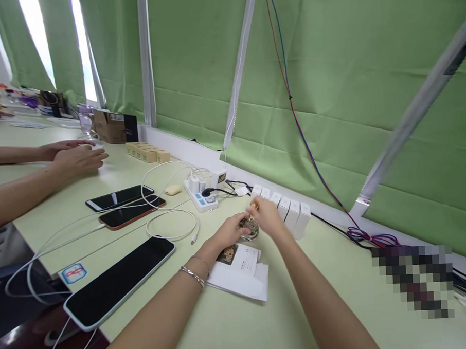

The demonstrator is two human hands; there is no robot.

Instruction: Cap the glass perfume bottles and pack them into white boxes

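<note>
My left hand [227, 235] curls around a small clear container [249, 229] of brownish bits that stands on the pale green table [239, 323]. My right hand [266, 217] is over the same container, its fingers pinched on a small golden piece [254, 206] at the top. A white leaflet with a picture [241, 269] lies just in front of my left wrist. A row of small white boxes [286, 210] stands right behind my hands.
A tablet [119, 280] and two phones [124, 204] lie at the left with white cables. A power strip [200, 196] with chargers sits behind them. Another person's hands [75, 155] rest on the table at far left, near small tan boxes [147, 152]. Cables run along the wall.
</note>
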